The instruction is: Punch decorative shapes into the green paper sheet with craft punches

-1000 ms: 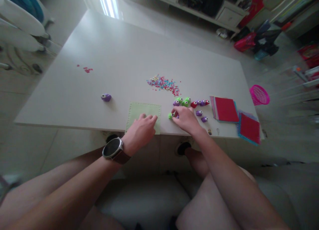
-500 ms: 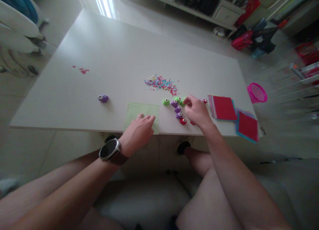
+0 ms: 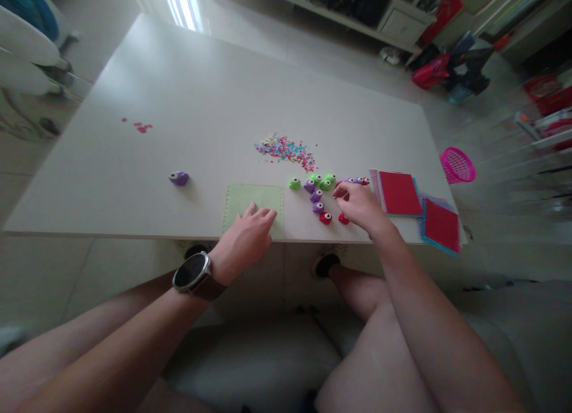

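Observation:
My left hand lies open on a light green paper sheet with a punched border, at the table's near edge. My right hand hovers over the right side of a cluster of small craft punches, fingers curved and a little apart, with nothing visible in them. Just beyond its fingertips, a red punch is partly hidden. Close by are a green punch, a purple punch and a red punch. Another red punch sits beneath the hand.
Colourful confetti is heaped beyond the sheet. Farther left are a lone purple punch and a few red paper bits. Two paper stacks, one with a red top sheet, lie at the right. A pink basket stands off the table's right end.
My right hand has drawn back slightly right from the green punches, uncovering them and the red punches beside it. My left hand stays on the green sheet. The view has shifted slightly.

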Available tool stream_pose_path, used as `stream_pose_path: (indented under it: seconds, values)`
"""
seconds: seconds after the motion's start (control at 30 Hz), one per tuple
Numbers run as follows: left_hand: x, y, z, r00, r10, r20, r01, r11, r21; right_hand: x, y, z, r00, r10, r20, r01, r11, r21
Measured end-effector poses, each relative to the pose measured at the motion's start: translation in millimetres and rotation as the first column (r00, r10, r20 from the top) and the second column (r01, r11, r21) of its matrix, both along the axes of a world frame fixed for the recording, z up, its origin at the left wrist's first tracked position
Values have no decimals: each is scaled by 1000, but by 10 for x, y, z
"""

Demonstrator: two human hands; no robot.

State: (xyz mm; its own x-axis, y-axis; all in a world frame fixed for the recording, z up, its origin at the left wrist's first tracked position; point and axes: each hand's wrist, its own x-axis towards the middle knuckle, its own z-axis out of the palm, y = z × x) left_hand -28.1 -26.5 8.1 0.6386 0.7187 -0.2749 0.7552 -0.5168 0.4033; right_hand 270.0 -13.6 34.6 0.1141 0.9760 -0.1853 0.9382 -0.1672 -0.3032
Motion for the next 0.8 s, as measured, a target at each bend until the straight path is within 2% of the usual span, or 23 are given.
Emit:
stream_pose_path:
  seconds: [0.17,0.37,0.6,0.8]
  values:
    - [-9,-6,-40,1000,0,29,0,1000,1,-84,-9,4,1000,-8,7,8,1000,-13]
    - [-18,-19,-104,999,-1,53,1,1000,2,-142,36,-66,999,27,-29,-26,998,49]
    - [-28,-10,-92,999,-7,42,7,1000,-10,-261,-16,-168,985,133,-111,-125,989,81]
    - [-35,-4,-81,998,-28,47,28,1000,6,-338,-41,-228,986,169,5,-169,986,-8]
